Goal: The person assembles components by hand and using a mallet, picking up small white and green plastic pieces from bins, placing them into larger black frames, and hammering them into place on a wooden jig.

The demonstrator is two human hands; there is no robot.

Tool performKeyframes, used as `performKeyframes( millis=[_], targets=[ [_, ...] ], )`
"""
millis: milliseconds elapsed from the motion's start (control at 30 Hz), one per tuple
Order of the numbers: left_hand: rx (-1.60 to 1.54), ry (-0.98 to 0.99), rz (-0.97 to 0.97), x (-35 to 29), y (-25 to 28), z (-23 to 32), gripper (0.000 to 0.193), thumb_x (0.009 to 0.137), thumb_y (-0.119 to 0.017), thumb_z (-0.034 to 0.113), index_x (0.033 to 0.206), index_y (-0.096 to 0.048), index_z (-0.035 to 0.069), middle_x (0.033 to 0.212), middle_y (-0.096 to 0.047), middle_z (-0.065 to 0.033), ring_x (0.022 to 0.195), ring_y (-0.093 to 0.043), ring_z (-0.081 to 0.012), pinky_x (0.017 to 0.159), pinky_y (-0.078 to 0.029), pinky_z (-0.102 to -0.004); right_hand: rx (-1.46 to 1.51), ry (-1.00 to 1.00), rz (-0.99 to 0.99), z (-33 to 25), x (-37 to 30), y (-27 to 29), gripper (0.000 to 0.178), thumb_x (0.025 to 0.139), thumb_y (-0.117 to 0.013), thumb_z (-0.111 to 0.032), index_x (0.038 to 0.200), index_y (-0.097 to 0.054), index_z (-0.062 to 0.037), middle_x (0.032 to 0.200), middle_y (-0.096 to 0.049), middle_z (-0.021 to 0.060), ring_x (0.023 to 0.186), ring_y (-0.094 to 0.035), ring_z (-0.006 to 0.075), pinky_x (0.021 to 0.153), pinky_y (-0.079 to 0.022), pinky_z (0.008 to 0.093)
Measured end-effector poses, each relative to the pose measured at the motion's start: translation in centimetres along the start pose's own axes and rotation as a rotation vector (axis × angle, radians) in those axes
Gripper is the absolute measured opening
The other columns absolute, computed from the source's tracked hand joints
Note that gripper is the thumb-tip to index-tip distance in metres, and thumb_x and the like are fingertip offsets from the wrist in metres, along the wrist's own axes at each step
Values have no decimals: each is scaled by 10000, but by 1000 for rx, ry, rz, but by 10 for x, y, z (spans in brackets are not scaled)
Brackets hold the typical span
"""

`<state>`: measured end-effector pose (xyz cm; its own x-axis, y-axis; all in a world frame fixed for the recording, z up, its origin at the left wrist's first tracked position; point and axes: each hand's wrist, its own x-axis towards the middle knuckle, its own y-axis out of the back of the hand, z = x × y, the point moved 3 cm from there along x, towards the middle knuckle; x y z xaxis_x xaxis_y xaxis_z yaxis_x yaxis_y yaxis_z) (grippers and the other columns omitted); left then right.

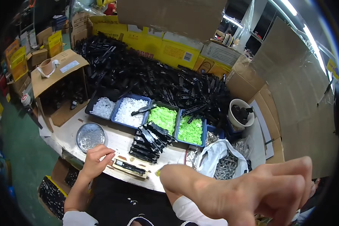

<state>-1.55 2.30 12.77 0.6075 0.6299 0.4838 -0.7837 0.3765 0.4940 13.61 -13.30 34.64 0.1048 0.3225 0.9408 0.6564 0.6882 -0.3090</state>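
A jig seemingly steadied a part between the pinched left hand and curled right hand, their contents unclear.

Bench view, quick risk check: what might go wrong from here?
1. Left hand is right by the round metal dish; a bump might shift or spill it.
2. Stacked black parts overlap loosely behind the single black part near the bench's front edge; they could slide onto it.
3. A loose black part lies over the white pieces, reaching toward the green ones; knocking it could mix colours.
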Motion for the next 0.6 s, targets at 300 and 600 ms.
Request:
performKeyframes(
  millis=[300,600],
  targets=[
    [27,-43,15,4,-7,-7,71,738,-638,15,799,-631,-20,706,-599,-105,645,-574,-228,586,-437,-307,-164,49,49,-2,-7,-14,377,627,-628,169,621,-364,-100,696,-372,-42,582,-492,62,475,-512,204],
    [50,-3,28,-1,-4,-11,69,742,-639,21,796,-628,-20,704,-596,-114,645,-578,-235,588,-443,-306,-73,-6,115,-4,-10,-9,267,716,-511,148,670,-369,-74,737,-393,28,660,-564,179,483,-558,309]
  ],
)
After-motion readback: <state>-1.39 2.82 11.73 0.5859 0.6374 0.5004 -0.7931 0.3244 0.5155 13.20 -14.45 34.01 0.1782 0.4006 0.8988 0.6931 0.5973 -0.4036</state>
